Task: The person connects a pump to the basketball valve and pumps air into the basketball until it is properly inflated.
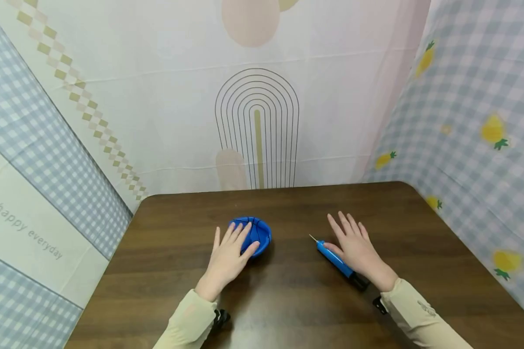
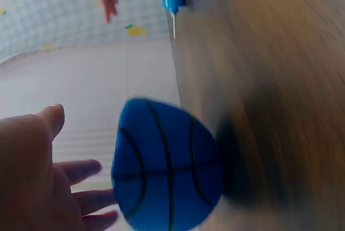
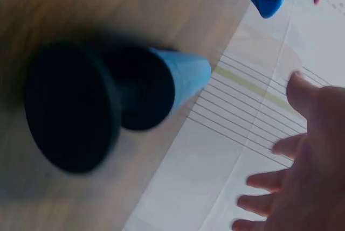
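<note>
Extending forward over the table (image 1: 288, 305), the left hand (image 1: 228, 256) has its palm down, its fingers nearly straight and its thumb spread clear of them. It grips nothing. The blue ball (image 1: 263, 238), marked with black lines, lies beneath and just beyond the fingers, toward the thumb side. The ball's outline is uneven rather than fully round. From above, the fingers and thumb overlap the ball; in the left wrist view, the fingertips reach its edge. Whether they make contact cannot be determined.

The right hand (image 1: 358, 248) is likewise palm down and unloaded. Its fingers are straight and slightly fanned, with the thumb angled outward. The blue pump (image 1: 337, 260) rests on the table below this hand, on its thumb side. In the right wrist view, a gap separates the hand from the pump. The needle (image 1: 313, 238) projects past the thumb tip, directed forward and away from the hand toward the left. The black handle (image 1: 359, 281) sits at the opposite end, beside and below the right wrist.

Relative to the right hand, the ball is well apart, to the left; the pump lies between the two hands, nearer the right.
</note>
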`<state>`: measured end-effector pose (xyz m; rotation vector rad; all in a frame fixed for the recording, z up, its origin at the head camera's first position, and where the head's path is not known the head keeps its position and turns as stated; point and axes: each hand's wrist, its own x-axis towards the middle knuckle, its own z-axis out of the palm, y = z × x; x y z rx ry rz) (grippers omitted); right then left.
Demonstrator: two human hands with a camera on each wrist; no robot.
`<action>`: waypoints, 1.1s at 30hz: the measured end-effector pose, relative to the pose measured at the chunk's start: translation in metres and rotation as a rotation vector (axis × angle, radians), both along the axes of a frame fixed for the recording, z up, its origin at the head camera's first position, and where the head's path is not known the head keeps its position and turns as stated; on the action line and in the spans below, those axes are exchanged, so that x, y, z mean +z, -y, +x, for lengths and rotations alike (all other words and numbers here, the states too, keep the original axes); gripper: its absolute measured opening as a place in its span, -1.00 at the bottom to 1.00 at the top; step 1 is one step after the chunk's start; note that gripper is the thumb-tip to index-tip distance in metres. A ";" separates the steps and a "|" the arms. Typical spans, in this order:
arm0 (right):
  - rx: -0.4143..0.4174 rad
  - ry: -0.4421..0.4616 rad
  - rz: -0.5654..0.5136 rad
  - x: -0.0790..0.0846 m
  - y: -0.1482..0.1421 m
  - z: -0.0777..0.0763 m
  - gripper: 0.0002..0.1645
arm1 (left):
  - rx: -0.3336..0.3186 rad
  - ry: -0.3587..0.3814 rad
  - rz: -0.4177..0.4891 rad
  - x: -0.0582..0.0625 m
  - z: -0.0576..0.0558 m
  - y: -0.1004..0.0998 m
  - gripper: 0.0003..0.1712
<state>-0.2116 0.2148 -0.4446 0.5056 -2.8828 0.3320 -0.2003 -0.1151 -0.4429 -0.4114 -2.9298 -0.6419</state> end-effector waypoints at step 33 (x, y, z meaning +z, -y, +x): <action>0.065 0.122 0.028 -0.018 0.017 0.014 -0.54 | 0.091 -0.164 -0.157 -0.028 -0.021 -0.039 -0.58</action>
